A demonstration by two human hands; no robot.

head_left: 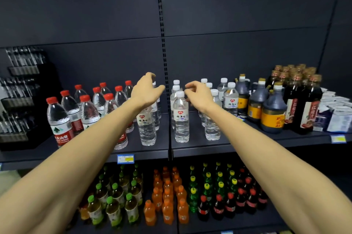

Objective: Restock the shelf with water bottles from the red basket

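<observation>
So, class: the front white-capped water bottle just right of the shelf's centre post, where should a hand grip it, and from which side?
Grip the white-capped bottle round its labelled middle, coming from the front. It stands upright at the shelf edge, with other bottles close behind.

Left of the hands, red-capped clear bottles [59,119]; between them, white-capped water bottles [181,117] on dark grey shelf [200,150].

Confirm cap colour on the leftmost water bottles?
Red caps, clearest in the head view.
</observation>
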